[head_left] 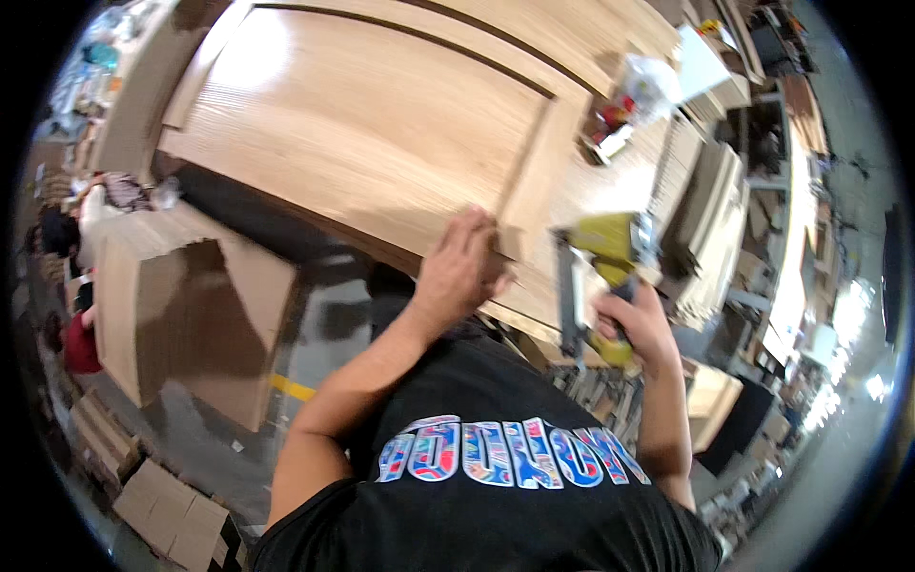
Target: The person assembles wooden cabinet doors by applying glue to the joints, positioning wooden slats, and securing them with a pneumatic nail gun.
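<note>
My right hand (640,322) is wrapped round the handle of a yellow-green nail gun (608,236). The gun is slightly blurred and held up at the right end of a light wooden panel (372,114); I cannot tell whether its nose touches anything. At the panel's near right corner, my left hand (459,265) grips the edge, its fingers over the top and its thumb toward the near side. Narrow wooden strips frame the panel, with dark gaps along the inner lines. Part of the corner joint is hidden under my left fingers.
A clear plastic bag (652,88) and small red and white items lie on the board beyond the gun. Stacked boards (710,224) stand at the right. On the left, a wooden box (176,305) sits on the floor, with a person in red (82,341) beyond it.
</note>
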`<act>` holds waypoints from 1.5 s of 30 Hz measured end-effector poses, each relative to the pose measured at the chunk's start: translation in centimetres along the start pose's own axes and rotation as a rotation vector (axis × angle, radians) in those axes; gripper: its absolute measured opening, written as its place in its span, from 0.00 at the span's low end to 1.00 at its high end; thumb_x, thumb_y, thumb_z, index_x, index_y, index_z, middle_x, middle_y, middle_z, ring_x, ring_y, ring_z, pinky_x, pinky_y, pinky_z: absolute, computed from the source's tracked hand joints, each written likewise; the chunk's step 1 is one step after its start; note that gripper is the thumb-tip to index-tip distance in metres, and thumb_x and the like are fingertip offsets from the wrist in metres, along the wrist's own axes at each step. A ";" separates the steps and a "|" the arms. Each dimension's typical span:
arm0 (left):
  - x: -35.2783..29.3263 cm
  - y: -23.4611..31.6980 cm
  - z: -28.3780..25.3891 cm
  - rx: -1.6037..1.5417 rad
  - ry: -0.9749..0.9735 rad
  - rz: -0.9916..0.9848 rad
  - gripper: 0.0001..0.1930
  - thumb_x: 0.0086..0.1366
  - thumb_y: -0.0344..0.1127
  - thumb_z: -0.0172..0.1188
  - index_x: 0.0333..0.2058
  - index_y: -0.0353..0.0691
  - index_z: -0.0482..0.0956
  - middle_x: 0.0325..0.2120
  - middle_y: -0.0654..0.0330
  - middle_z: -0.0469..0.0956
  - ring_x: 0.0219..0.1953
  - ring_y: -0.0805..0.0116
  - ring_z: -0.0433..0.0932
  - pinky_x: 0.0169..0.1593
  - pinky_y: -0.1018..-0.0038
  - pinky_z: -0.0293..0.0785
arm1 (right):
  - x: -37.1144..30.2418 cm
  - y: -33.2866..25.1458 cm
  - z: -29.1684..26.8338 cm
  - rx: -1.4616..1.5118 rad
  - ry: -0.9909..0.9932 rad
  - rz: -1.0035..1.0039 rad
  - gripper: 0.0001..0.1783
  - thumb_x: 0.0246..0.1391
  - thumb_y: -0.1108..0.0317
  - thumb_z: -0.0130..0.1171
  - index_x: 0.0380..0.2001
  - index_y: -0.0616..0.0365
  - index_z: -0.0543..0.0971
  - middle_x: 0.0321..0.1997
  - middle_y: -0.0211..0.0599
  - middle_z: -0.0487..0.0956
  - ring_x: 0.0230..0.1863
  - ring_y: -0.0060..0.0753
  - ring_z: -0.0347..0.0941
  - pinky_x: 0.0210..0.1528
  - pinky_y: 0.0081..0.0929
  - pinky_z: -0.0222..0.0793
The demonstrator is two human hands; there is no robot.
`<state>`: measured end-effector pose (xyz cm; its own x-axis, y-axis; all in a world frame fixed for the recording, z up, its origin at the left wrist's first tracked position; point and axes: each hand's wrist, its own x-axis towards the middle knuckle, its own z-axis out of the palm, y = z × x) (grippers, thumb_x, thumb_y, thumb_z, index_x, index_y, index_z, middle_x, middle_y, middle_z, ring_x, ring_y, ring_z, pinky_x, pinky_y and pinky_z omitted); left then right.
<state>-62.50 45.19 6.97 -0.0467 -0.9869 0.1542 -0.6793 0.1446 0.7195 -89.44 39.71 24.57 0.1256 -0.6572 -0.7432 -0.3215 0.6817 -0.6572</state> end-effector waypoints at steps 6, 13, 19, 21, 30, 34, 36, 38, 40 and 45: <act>6.4 -10.9 -14.3 0.251 0.373 0.047 0.30 0.70 0.43 0.76 0.63 0.34 0.77 0.63 0.44 0.79 0.68 0.46 0.77 0.76 0.51 0.72 | -4.8 3.2 4.1 0.472 0.222 -0.110 0.18 0.72 0.74 0.61 0.62 0.61 0.75 0.25 0.26 0.68 0.20 0.22 0.64 0.23 0.28 0.65; 15.8 -37.5 -43.3 0.404 0.781 -0.367 0.21 0.75 0.43 0.67 0.60 0.39 0.85 0.58 0.46 0.85 0.61 0.41 0.82 0.66 0.51 0.77 | -5.4 1.4 15.7 0.501 0.375 -0.253 0.18 0.74 0.72 0.61 0.63 0.57 0.76 0.26 0.28 0.71 0.20 0.24 0.65 0.24 0.28 0.69; 13.2 -56.0 -50.7 0.622 0.193 -1.051 0.43 0.64 0.70 0.75 0.65 0.40 0.82 0.67 0.47 0.80 0.71 0.46 0.78 0.71 0.50 0.76 | -5.4 -1.8 27.0 0.546 0.449 -0.246 0.11 0.73 0.71 0.61 0.53 0.58 0.74 0.26 0.30 0.73 0.20 0.25 0.68 0.24 0.29 0.72; 11.6 -58.7 -50.1 0.542 0.210 -1.040 0.44 0.62 0.71 0.77 0.62 0.39 0.83 0.65 0.48 0.82 0.69 0.46 0.80 0.69 0.49 0.78 | -6.4 -3.6 30.7 0.538 0.446 -0.224 0.09 0.73 0.71 0.62 0.47 0.58 0.72 0.24 0.31 0.72 0.19 0.26 0.70 0.24 0.31 0.73; 10.1 -57.0 -55.1 0.271 0.418 -0.826 0.28 0.62 0.56 0.80 0.51 0.40 0.89 0.48 0.48 0.91 0.54 0.44 0.89 0.56 0.49 0.83 | -5.4 -7.8 38.0 0.381 0.358 -0.201 0.10 0.72 0.71 0.64 0.47 0.57 0.71 0.26 0.31 0.74 0.20 0.26 0.71 0.26 0.31 0.73; 6.6 -57.1 -57.6 0.225 0.591 -0.678 0.28 0.61 0.56 0.81 0.50 0.41 0.90 0.43 0.49 0.92 0.49 0.47 0.91 0.54 0.51 0.83 | -4.5 -10.0 40.1 0.340 0.250 -0.228 0.08 0.72 0.70 0.65 0.42 0.57 0.74 0.25 0.30 0.75 0.20 0.25 0.72 0.26 0.29 0.73; 6.3 -56.1 -58.6 0.137 0.607 -0.569 0.27 0.61 0.55 0.81 0.50 0.40 0.90 0.40 0.49 0.92 0.46 0.47 0.91 0.50 0.52 0.83 | -4.1 -9.8 40.6 0.345 0.251 -0.199 0.08 0.71 0.69 0.65 0.43 0.57 0.76 0.25 0.29 0.75 0.20 0.24 0.72 0.26 0.28 0.73; 6.4 -54.5 -58.9 0.100 0.641 -0.459 0.26 0.62 0.53 0.80 0.50 0.39 0.89 0.35 0.49 0.91 0.39 0.49 0.91 0.45 0.54 0.83 | -3.8 -9.4 40.5 0.341 0.209 -0.217 0.08 0.71 0.69 0.66 0.45 0.58 0.77 0.25 0.29 0.75 0.21 0.23 0.72 0.25 0.27 0.73; 4.9 -52.4 -60.3 0.070 0.630 -0.404 0.31 0.63 0.51 0.80 0.56 0.34 0.87 0.44 0.42 0.91 0.46 0.47 0.90 0.52 0.54 0.82 | -3.6 -9.7 40.7 0.365 0.153 -0.252 0.08 0.71 0.70 0.66 0.47 0.59 0.77 0.26 0.28 0.76 0.21 0.22 0.72 0.26 0.26 0.73; 3.4 -43.4 -57.7 0.189 0.635 -0.004 0.31 0.69 0.35 0.80 0.64 0.24 0.81 0.56 0.39 0.88 0.57 0.47 0.87 0.64 0.56 0.81 | -4.8 -9.8 39.3 0.384 0.405 -0.347 0.07 0.72 0.67 0.66 0.41 0.57 0.79 0.25 0.26 0.77 0.21 0.21 0.73 0.26 0.26 0.70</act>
<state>9.11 39.69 15.36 0.3576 -0.7455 0.5625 -0.7980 0.0690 0.5987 -50.02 48.77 29.63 -0.2261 -0.8775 -0.4229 0.0415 0.4251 -0.9042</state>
